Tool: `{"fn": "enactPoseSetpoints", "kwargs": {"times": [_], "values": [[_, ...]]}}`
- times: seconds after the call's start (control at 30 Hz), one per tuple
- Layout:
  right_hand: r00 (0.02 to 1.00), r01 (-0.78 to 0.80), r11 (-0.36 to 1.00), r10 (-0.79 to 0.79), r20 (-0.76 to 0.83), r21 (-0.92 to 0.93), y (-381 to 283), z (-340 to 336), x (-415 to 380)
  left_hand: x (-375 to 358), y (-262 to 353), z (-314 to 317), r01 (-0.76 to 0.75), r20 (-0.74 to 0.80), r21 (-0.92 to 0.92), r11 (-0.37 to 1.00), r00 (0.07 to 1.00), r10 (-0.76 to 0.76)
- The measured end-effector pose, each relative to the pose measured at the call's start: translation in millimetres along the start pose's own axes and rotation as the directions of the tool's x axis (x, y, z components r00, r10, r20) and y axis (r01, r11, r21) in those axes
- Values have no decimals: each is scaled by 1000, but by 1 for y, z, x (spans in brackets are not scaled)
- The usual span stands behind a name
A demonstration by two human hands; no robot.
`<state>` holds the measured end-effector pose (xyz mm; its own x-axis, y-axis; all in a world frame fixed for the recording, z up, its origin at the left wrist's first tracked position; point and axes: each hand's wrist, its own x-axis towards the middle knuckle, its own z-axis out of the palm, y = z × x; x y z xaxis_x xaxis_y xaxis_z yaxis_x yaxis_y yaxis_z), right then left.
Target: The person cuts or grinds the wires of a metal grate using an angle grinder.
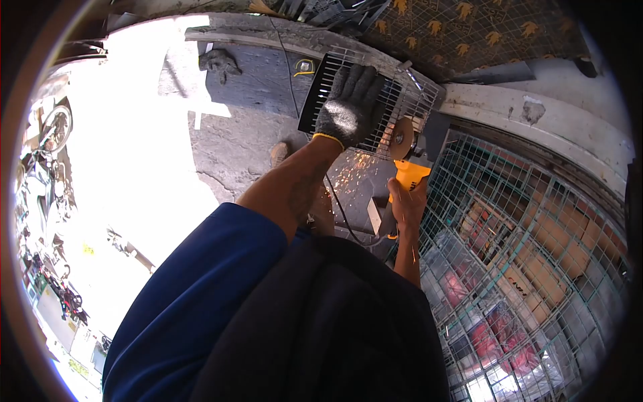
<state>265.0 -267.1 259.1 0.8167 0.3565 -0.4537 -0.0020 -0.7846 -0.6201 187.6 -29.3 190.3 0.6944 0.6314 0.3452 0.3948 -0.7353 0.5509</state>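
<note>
My left hand (349, 106), in a dark grey work glove with a yellow cuff edge, lies with fingers stretched out on a slatted metal grate (394, 102). The fingers point toward the grate's far side. Bare, my right hand (407, 203) wraps around the body of a yellow angle grinder (411, 175). The brown cutting disc (402, 139) is at the grate's near right part, and orange sparks (358, 171) fly off to the left and down. Whatever supports the grate is largely hidden.
A loose glove (220, 63) and a yellow tape measure (305, 67) lie on a dark board (258, 84) at the back. A black cable (341, 204) runs below my left arm. Green wire mesh (509, 201) stands at the right, with boxes behind it.
</note>
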Motion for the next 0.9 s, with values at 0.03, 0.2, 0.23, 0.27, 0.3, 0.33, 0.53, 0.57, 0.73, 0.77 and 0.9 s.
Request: {"fn": "enactPoseSetpoints", "kwargs": {"times": [0.03,0.2,0.23,0.27,0.3,0.33,0.53,0.57,0.73,0.77,0.9], "values": [[1000,1,1000,-1,-3,-2,1,0,0,1,1,-1,0,0,0,1000,1000,0],[1000,27,998,-27,-5,58,-4,1,0,2,2,-3,-17,-58,-15,1000,998,16],[1000,10,999,-10,-3,47,-10,0,0,2,2,-4,-17,-58,-15,1000,998,16],[1000,-7,999,7,-4,35,-13,0,0,2,3,-5,-16,-55,-9,1000,998,16],[1000,-6,999,6,-6,35,-13,-1,1,3,3,-5,-16,-52,-4,1000,999,15],[1000,8,1000,-8,-14,26,-11,0,2,3,3,-5,-16,-53,-4,1000,998,15],[1000,6,1000,-6,-22,3,-3,1,4,1,3,-2,-15,-56,5,1000,998,15],[999,-44,998,44,0,51,-7,1,3,1,2,-1,-16,-61,4,1000,998,16],[1000,-25,998,25,-15,-63,-13,-1,1,2,2,-2,-25,-59,5,1000,998,25],[1000,11,999,-12,-14,-43,-5,1,6,4,3,-2,-8,-61,-25,1000,998,7],[1000,-6,1000,6,-4,10,-15,-1,3,1,1,-3,1,-10,-22,1000,1000,-1]]}}
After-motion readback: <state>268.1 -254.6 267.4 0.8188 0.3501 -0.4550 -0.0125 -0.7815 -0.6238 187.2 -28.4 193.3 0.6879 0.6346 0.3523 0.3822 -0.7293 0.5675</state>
